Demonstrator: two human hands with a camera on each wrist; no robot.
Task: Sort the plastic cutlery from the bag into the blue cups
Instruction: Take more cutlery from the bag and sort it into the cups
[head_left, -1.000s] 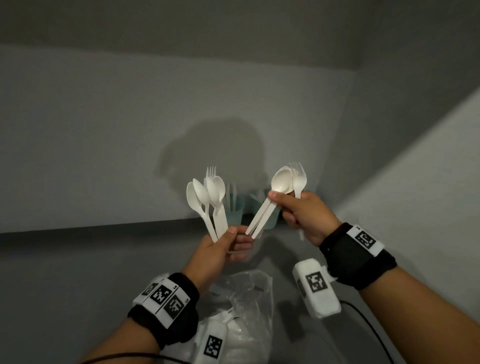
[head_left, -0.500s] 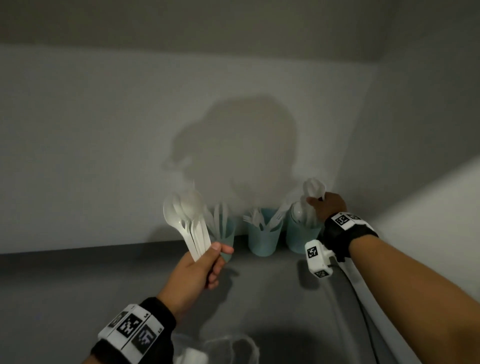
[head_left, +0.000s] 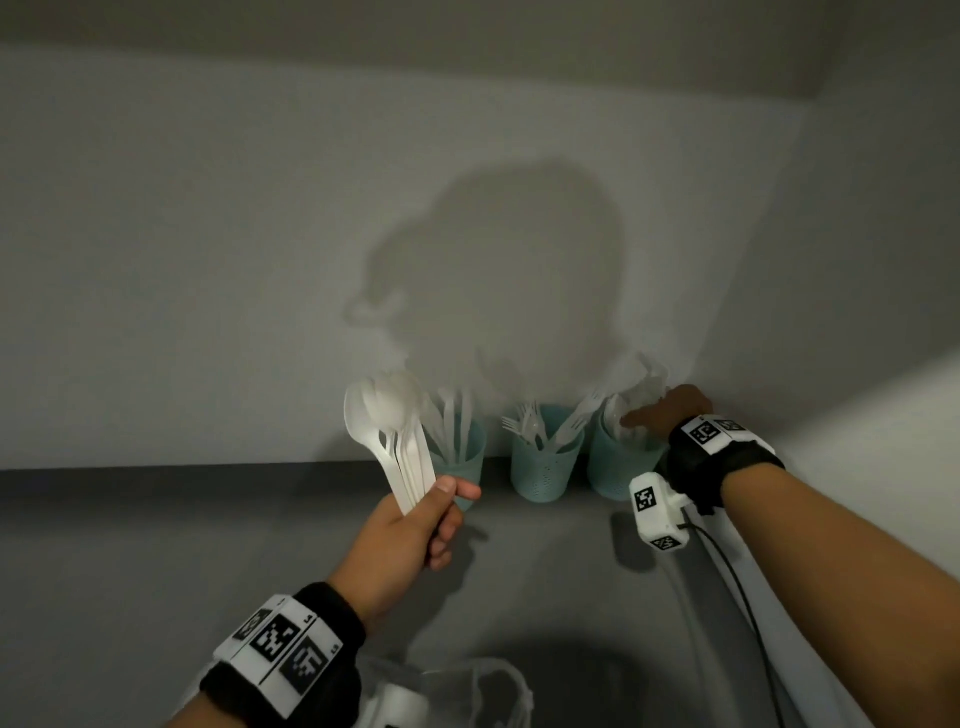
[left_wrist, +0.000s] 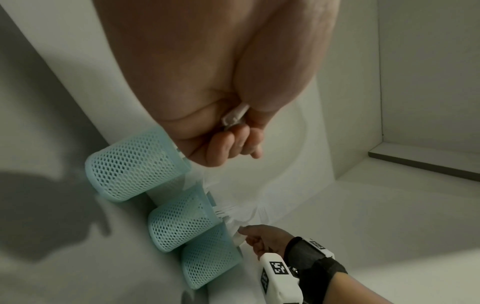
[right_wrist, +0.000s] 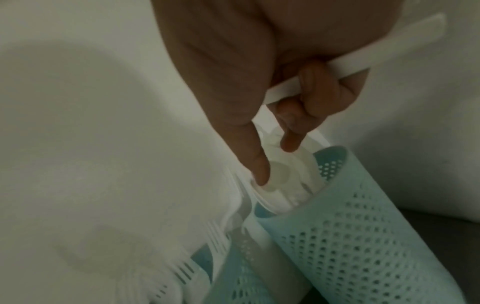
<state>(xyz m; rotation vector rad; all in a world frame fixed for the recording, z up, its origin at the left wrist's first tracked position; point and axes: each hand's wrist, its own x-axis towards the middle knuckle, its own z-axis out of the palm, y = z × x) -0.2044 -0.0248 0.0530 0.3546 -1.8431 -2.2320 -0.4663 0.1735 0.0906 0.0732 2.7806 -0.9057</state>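
Three blue cups (head_left: 543, 470) in a row against the back wall (head_left: 260, 260), close together, cutlery (head_left: 535, 426) sticking up. Right wall (head_left: 883, 260) just beside the right-hand one. Open counter (head_left: 156, 545) left of and before them; bag (head_left: 467, 691) at the near edge.

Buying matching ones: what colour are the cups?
Pale blue-green mesh cups, clearest in the left wrist view.

grey counter (head_left: 208, 545) – three blue mesh cups (head_left: 543, 470) against wall, clear bag (head_left: 483, 691) nearer.
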